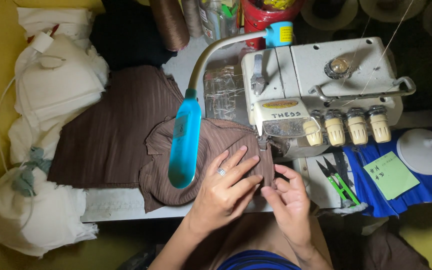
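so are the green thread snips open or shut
Open: the green thread snips lie on the table right of the right hand, their two dark blades spread apart in a V at the tips.

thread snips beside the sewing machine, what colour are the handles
Bright green handles on the small thread snips, with dark blades; clearest in the head view.

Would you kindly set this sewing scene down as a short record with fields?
Setting: white serger on a table, seen from above
Left hand: flat on brown ribbed cloth, ring on one finger
Right hand: pinching the cloth's edge just before the serger's foot
Lamp: blue, on a grey bendy neck, over the cloth
Snips: green-handled, right of the hands
Note: green, on blue cloth
Left side: white cloth heaps
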